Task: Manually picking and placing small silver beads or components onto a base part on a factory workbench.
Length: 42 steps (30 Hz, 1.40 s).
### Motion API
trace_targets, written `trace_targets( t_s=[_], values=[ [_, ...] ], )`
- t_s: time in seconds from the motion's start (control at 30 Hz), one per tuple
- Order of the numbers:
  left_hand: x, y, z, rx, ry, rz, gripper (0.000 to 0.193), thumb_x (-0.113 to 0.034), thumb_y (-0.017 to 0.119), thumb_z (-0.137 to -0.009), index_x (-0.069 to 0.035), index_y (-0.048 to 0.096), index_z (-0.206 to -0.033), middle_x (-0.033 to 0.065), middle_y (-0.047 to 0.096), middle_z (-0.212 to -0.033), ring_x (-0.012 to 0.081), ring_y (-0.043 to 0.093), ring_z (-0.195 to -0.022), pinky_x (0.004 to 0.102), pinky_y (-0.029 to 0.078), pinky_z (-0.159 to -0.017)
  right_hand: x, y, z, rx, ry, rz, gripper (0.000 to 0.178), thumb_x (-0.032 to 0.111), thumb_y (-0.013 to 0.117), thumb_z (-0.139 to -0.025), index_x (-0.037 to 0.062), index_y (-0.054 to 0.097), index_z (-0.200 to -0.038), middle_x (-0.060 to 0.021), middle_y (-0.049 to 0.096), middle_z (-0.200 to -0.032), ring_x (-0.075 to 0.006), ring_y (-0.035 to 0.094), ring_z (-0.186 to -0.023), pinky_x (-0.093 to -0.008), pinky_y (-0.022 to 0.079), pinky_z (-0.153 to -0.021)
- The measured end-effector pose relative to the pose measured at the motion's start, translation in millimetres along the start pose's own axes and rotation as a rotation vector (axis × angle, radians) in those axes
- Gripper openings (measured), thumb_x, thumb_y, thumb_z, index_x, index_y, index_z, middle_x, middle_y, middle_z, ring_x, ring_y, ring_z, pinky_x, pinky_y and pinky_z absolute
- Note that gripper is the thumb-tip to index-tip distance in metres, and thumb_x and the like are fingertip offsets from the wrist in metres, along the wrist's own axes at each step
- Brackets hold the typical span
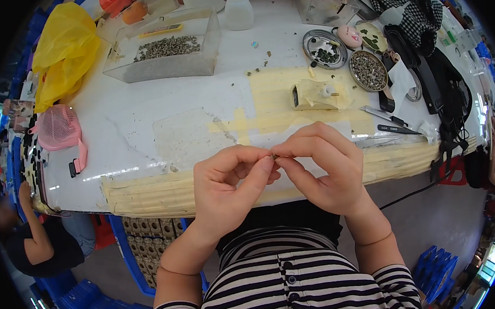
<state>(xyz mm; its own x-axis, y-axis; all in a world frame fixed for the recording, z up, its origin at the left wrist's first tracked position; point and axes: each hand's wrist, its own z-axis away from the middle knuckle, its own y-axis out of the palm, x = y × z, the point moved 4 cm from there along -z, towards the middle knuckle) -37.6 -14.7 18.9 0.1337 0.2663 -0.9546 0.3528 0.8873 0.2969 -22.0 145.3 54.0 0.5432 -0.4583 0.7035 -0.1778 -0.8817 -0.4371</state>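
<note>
Pinch the tiny piece (273, 156) lightly, since it sits right where the thumb and forefinger tips of your left hand (226, 181) and right hand (328, 163) close on it, and steady both hands above the table (124, 131) beneath your fingers, so a slip would drop it within reach.

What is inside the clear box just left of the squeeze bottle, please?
The clear box holds a heap of small grey-brown parts. A yellow strip shows beyond them; whether it lies inside, I cannot tell. The heap hides whatever lies beneath it.
</note>
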Motion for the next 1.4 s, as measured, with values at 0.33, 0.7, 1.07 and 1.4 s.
trace_targets(
  t_s=[0.33,0.7,1.07,1.4],
  values=[
    [-0.3,-2.0,0.6,0.028,-0.09,0.027,0.012,-0.003,0.062,-0.094,0.006,0.067,-0.101,0.0095,0.071,-0.091,0.0116,0.068,-0.082,0.0244,0.058,-0.075,-4.7,0.3,2.1,0.057,0.078,-0.095,0.019,-0.007,0.071,-0.077,0.0014,0.069,-0.094,-0.0087,0.063,-0.082,-0.0205,0.064,-0.07,-0.0294,0.052,-0.062],
    [-11.0,0.3,-0.9,-0.01,0.39,-0.545,0.013,0.004,0.069,-0.085,0.004,0.07,-0.098,0.0107,0.07,-0.086,0.0164,0.068,-0.074,0.0261,0.054,-0.066,-3.4,-0.4,2.9,0.005,0.02,-0.037,0.023,-0.009,0.072,-0.073,0.0019,0.069,-0.093,-0.0089,0.064,-0.082,-0.0213,0.064,-0.069,-0.0289,0.052,-0.061],
    [-22.0,8.0,2.5,-0.06,0.815,-0.874,0.024,0.008,0.073,-0.074,0.002,0.071,-0.096,0.0119,0.069,-0.085,0.0226,0.066,-0.068,0.028,0.053,-0.057,-1.8,-1.0,5.9,-0.016,-0.044,-0.021,0.024,-0.007,0.075,-0.07,0.0017,0.069,-0.092,-0.0087,0.064,-0.081,-0.0214,0.063,-0.07,-0.0297,0.051,-0.059],
    [3.9,-1.5,2.1,0.021,0.011,0.019,0.017,0.004,0.065,-0.089,0.004,0.07,-0.106,0.0096,0.071,-0.094,0.0133,0.069,-0.086,0.0261,0.058,-0.077,0.4,0.6,7.6,-0.06,-0.297,0.196,0.029,-0.004,0.075,-0.063,-0.0003,0.066,-0.09,-0.0073,0.061,-0.08,-0.0219,0.06,-0.065,-0.0307,0.05,-0.054]
  ],
)
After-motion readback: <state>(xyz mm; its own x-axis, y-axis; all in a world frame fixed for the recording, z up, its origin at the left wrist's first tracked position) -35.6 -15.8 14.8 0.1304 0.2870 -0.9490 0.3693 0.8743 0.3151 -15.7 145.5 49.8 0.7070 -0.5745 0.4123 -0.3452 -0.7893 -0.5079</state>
